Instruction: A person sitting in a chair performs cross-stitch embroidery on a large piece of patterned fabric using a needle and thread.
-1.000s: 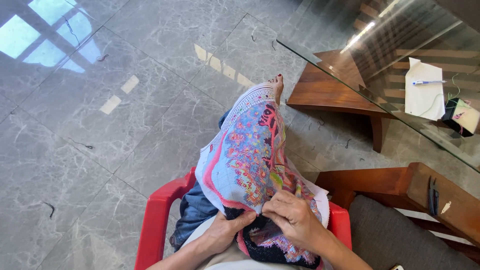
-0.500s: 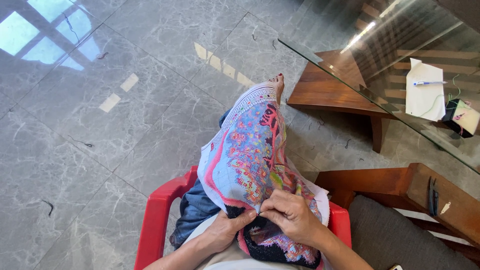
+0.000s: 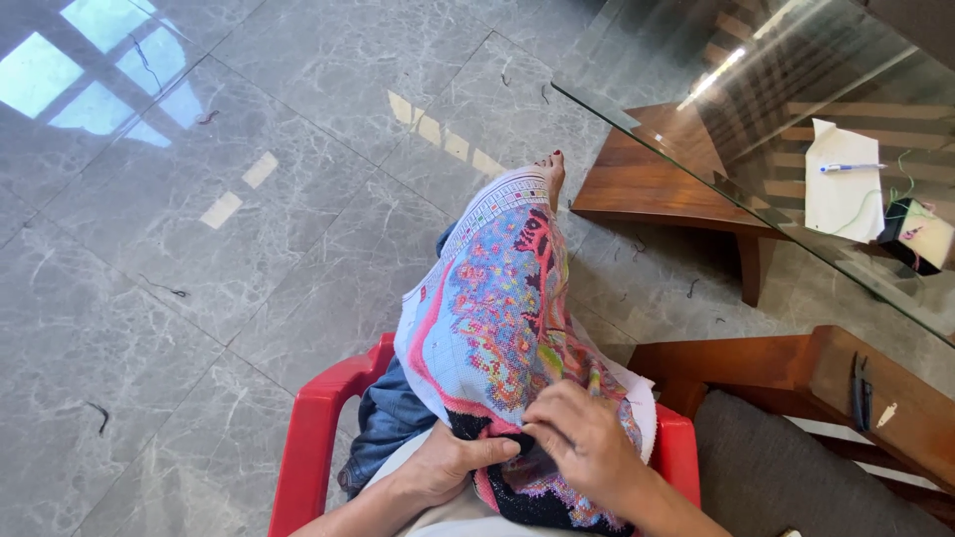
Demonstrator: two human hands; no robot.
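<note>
A colourful cross-stitch cloth [image 3: 497,308] with pink, blue and black patches lies draped over my lap and leg, reaching toward my bare foot [image 3: 553,169]. My left hand [image 3: 453,462] grips the cloth's near edge from the left, thumb on top. My right hand [image 3: 582,443] rests on the cloth beside it, fingertips pinched together on the dark stitched part. Whether a needle is between the fingers cannot be made out. I sit on a red plastic chair [image 3: 318,438].
A glass tabletop [image 3: 756,109] on a wooden base stands at the upper right, carrying a white paper, a pen and a small box with threads. A wooden armchair [image 3: 796,388] with a grey cushion is on the right. Grey marble floor [image 3: 199,249] lies to the left.
My right hand has shifted slightly on the cloth; the left hand keeps its grip. The cloth and my leg stay where they were.
</note>
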